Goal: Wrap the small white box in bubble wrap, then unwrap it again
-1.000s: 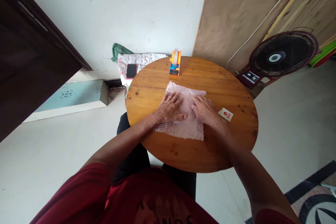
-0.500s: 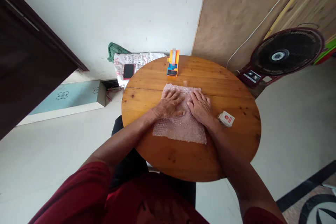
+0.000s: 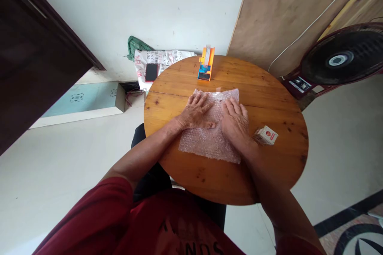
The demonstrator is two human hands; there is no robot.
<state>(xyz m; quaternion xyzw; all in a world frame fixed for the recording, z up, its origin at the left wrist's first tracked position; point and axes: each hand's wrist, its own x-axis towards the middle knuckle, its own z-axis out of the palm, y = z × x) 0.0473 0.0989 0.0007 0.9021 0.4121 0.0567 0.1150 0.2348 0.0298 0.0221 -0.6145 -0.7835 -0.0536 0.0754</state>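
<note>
A sheet of clear bubble wrap (image 3: 209, 143) lies spread on the round wooden table (image 3: 191, 183). My left hand (image 3: 196, 114) rests flat on its left part, fingers apart and thumb pointing right. On the right part lies my right hand (image 3: 235, 121), palm down with its fingers stretched forward. A small strip of tape (image 3: 218, 89) shows at the far edge of the wrap. Beyond the sheet stands an orange and blue tape dispenser (image 3: 206, 63). A small white box with a red mark (image 3: 266, 134) sits to the right of my right forearm.
A large dark fan (image 3: 338, 61) stands beyond the table's right side. A phone (image 3: 151, 72) lies on a white printed sack (image 3: 176, 55) behind the table on the left, beside a green bag (image 3: 138, 49). The wall (image 3: 173, 8) rises behind the table.
The view has shifted, so the table and things on it appear further right. Both hands stay flat on the bubble wrap; the right hand's thumb is now tucked in closer.
</note>
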